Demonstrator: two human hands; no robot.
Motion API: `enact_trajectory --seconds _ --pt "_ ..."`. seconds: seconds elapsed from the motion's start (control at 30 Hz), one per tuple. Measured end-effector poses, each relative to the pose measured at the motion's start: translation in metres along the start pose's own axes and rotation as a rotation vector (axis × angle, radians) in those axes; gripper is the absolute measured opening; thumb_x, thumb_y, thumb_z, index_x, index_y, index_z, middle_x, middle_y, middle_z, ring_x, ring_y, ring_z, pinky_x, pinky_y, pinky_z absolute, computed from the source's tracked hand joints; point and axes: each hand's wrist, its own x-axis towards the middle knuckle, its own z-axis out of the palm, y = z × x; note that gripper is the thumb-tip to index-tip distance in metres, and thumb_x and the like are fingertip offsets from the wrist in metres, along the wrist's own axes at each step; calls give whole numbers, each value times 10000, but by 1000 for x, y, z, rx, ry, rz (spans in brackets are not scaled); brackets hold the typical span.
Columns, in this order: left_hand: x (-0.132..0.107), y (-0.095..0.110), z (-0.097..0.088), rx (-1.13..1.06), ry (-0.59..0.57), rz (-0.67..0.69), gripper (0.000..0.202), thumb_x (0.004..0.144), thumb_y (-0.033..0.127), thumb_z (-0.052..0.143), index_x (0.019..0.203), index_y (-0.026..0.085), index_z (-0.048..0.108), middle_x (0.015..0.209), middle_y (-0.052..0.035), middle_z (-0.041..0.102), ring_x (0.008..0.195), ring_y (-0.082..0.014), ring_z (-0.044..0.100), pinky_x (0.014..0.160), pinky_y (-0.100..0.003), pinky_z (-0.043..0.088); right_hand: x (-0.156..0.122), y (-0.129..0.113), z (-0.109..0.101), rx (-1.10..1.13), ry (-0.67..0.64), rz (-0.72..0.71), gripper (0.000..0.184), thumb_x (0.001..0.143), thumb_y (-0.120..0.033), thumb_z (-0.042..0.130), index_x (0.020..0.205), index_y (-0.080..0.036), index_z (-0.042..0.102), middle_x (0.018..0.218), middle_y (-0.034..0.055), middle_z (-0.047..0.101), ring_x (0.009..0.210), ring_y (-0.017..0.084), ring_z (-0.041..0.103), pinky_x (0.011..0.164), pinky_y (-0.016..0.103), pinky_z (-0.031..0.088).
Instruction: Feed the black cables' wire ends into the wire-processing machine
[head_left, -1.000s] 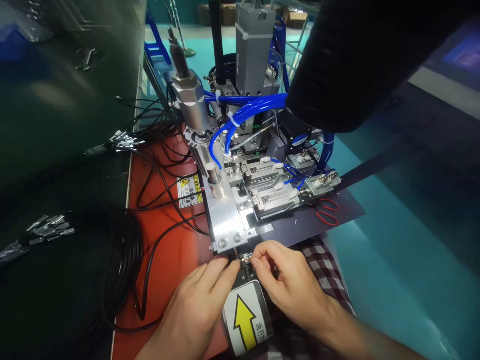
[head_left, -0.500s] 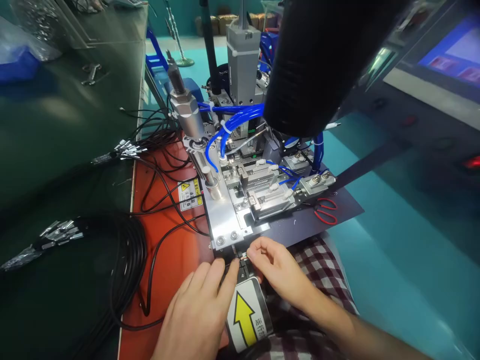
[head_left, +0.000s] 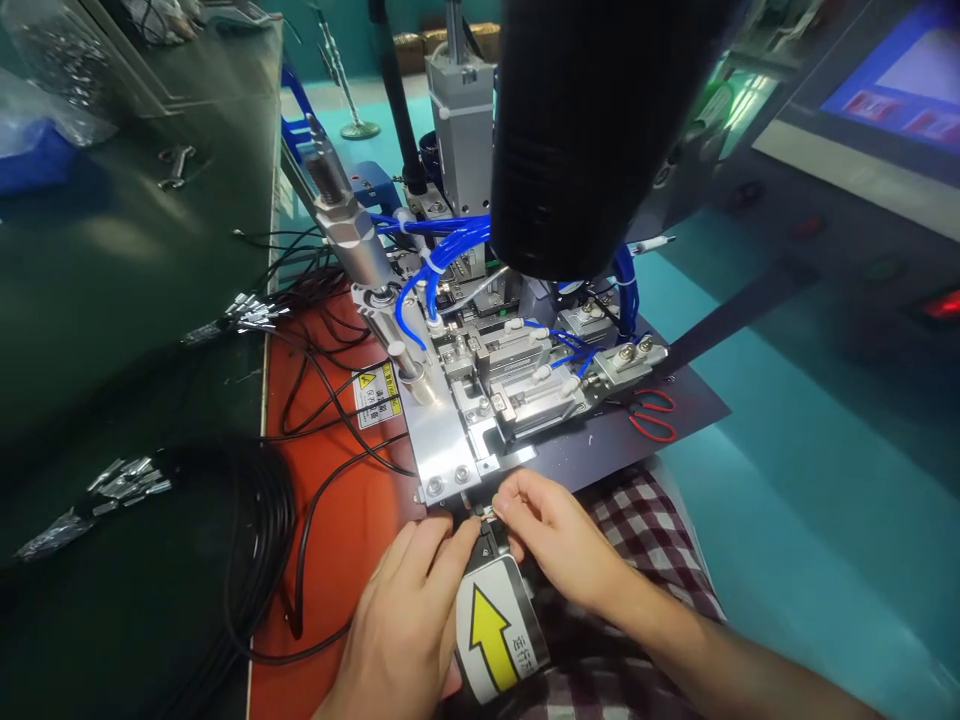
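Note:
At the front edge of the metal machine (head_left: 442,440), both my hands meet over a small black fixture (head_left: 487,545). My right hand (head_left: 559,540) is closed in a pinch, thumb against forefinger, on a tiny white piece (head_left: 488,514) with what looks like thin wire ends. My left hand (head_left: 409,610) is closed, its fingers curled and the forefinger's tip touching beside that piece. Whatever lies under the left palm is hidden. One black cable (head_left: 300,658) runs towards the left hand and disappears behind it. Just below the fixture is a white plate with a yellow arrow (head_left: 491,635).
Coiled black cables (head_left: 259,540) with shiny metal ends lie on the dark green table (head_left: 112,340) at left. Red-handled scissors (head_left: 652,415) rest on the machine's base plate. A large black tube (head_left: 592,140) hangs over the machine. A wrench (head_left: 177,167) lies farther back.
The view has shifted slightly, so the machine's upper parts appear farther left. My left fingers are a little more curled. The right hand keeps its pinch at the same spot.

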Motion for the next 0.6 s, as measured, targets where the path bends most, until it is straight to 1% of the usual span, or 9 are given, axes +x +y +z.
enact_trajectory --seconds 0.1,0.17,0.23,0.3,0.4,0.47,0.6 --pt "-3 0 2 -8 4 -19 399 862 30 386 1215 139 535 1011 -103 561 854 -217 525 705 -319 508 -1 -4 -1 -40 17 -16 247 934 -319 452 718 -201 464 517 -70 489 503 110 491 538 229 371" --pt "-5 -1 4 -28 -7 -31 419 862 29 387 1242 147 518 1021 -103 558 865 -221 518 720 -326 501 -1 -4 -1 -18 18 -2 244 927 -321 465 716 -199 468 517 -70 490 502 108 479 538 228 365" --pt "-7 -2 4 -45 -35 -29 432 862 32 400 1262 157 506 1030 -101 553 878 -219 515 734 -322 498 1 -2 -1 73 -4 48 248 916 -334 478 711 -194 476 513 -68 494 492 106 453 524 225 351" --pt "-7 -3 5 -56 -53 -26 438 862 35 409 1268 170 505 1038 -98 546 887 -215 514 740 -314 498 4 3 -1 218 -61 125 260 898 -362 495 706 -186 489 495 -67 494 473 101 418 513 225 334" --pt "-6 -2 4 -55 -25 -37 442 857 18 392 1251 173 521 1017 -93 547 865 -211 514 718 -311 499 6 10 -1 386 -135 189 295 871 -412 535 705 -169 503 479 -66 495 461 91 391 519 230 310" --pt "-4 -1 3 -52 -7 -46 428 853 11 386 1228 155 533 988 -92 554 844 -209 516 695 -309 501 4 10 0 420 -132 171 329 860 -447 554 698 -167 496 499 -62 504 472 87 405 529 231 305" --pt "-3 -2 1 -51 -32 -12 408 859 31 420 1237 140 526 998 -95 555 862 -202 524 713 -293 509 -3 5 3 413 -86 127 379 828 -525 564 700 -181 470 532 -65 484 500 95 421 540 237 331"
